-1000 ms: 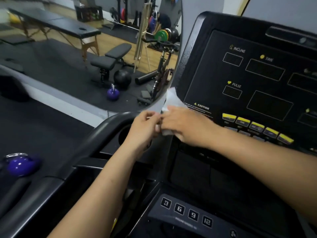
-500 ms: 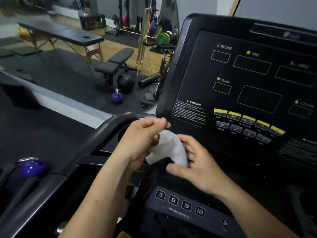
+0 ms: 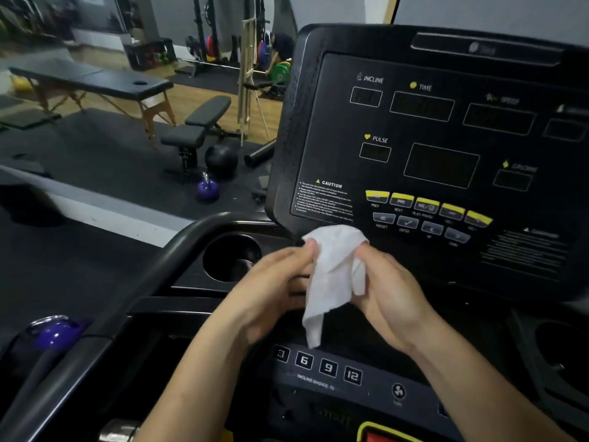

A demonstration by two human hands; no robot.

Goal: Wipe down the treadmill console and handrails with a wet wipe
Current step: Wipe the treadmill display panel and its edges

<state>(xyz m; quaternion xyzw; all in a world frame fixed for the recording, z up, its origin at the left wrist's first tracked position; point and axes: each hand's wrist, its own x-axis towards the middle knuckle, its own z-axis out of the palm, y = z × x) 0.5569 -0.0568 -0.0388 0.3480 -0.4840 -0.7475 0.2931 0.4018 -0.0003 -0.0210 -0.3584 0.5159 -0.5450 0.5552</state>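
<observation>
The left hand (image 3: 271,288) and the right hand (image 3: 390,291) both pinch the white wipe (image 3: 331,275) (crumpled, one corner hanging down) just below the lower left corner of the console (image 3: 446,138).

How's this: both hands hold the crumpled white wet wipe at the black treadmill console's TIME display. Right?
Wrong spot. Head view: left hand and right hand hold the crumpled white wet wipe at the black treadmill console's lower edge, below the CAUTION label.

Purple kettlebell (image 3: 207,189) just beside a black ball (image 3: 221,161), weight bench (image 3: 197,126) behind, massage table (image 3: 95,82) farther left
</observation>
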